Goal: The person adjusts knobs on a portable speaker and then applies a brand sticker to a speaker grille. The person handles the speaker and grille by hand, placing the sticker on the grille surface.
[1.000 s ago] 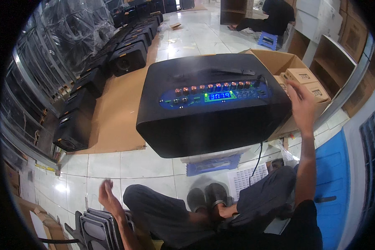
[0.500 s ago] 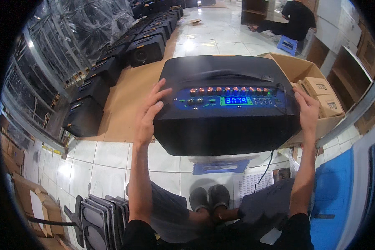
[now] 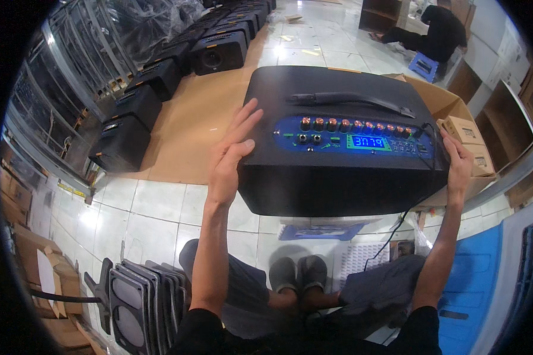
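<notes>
A large black speaker (image 3: 337, 189) is in front of me, its control panel facing up with a row of knobs and a lit blue display (image 3: 368, 142). A strap handle (image 3: 352, 102) runs across its top. My left hand (image 3: 231, 157) presses against the speaker's left side, fingers stretched along the edge. On the opposite side, my right hand (image 3: 458, 161) grips the right edge near a thin black cable (image 3: 397, 228) that hangs down. Beneath the speaker part of a blue-and-white stool (image 3: 320, 231) shows; whether the speaker rests on it is hidden.
Rows of black speakers (image 3: 219, 52) stand on cardboard (image 3: 183, 136) at the left. An open carton (image 3: 441, 103) with small boxes is behind my right hand. Speaker grilles (image 3: 130, 305) stack at lower left, a blue panel (image 3: 471, 266) lies right. Another person (image 3: 441, 35) sits far right.
The speaker and both hands have shifted to the right in view. The speaker's top has tilted slightly, its right end now lower. Both hands still hold its sides.
</notes>
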A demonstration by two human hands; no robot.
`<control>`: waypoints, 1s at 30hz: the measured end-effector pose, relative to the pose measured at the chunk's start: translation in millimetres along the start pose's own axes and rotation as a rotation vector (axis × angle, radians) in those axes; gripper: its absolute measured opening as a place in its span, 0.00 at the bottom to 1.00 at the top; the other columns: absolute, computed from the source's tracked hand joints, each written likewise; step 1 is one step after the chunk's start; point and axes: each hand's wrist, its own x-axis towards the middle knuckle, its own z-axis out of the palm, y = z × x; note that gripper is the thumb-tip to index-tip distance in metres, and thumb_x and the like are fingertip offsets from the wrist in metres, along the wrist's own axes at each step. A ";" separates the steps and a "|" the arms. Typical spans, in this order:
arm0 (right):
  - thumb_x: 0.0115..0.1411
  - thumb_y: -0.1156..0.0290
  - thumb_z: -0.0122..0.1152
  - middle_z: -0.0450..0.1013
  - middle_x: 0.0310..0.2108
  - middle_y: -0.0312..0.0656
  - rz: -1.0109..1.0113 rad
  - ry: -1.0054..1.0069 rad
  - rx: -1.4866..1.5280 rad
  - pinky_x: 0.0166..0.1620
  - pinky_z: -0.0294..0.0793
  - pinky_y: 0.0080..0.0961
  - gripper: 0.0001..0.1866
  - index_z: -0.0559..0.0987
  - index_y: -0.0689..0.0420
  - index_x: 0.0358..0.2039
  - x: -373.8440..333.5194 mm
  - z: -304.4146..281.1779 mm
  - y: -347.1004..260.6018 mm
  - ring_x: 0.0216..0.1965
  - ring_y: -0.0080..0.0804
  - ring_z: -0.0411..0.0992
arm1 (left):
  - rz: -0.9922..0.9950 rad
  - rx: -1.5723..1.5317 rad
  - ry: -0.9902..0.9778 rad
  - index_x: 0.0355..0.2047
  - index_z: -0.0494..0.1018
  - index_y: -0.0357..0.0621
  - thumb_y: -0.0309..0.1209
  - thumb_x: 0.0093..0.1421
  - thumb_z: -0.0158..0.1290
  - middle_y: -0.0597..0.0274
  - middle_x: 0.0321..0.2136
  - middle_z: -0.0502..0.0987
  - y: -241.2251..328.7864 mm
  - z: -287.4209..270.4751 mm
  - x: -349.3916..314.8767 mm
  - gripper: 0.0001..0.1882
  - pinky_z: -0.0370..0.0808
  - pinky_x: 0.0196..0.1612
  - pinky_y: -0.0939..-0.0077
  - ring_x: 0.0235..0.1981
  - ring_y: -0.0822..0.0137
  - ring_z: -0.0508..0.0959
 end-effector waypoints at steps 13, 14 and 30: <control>0.69 0.71 0.59 0.80 0.53 0.47 0.006 0.001 0.045 0.62 0.69 0.23 0.17 0.81 0.68 0.54 1.1 1.0 5.2 0.55 0.30 0.76 | 0.032 0.396 -0.146 0.51 0.79 0.39 0.28 0.62 0.56 0.53 0.52 0.82 47.9 12.5 29.3 0.17 0.69 0.63 0.65 0.57 0.58 0.78; 0.69 0.71 0.59 0.80 0.53 0.47 0.010 0.001 0.059 0.62 0.69 0.23 0.17 0.81 0.68 0.54 0.9 1.4 5.5 0.55 0.30 0.76 | 0.019 0.386 -0.221 0.54 0.77 0.39 0.30 0.63 0.56 0.53 0.50 0.82 51.8 17.5 34.1 0.19 0.70 0.62 0.65 0.55 0.59 0.79; 0.70 0.68 0.56 0.78 0.55 0.46 0.009 0.004 -0.090 0.64 0.67 0.24 0.19 0.80 0.66 0.56 -3.4 2.5 1.1 0.57 0.30 0.74 | 0.045 0.625 -0.453 0.69 0.62 0.38 0.31 0.66 0.54 0.49 0.58 0.78 49.5 16.2 46.4 0.32 0.64 0.67 0.60 0.63 0.54 0.70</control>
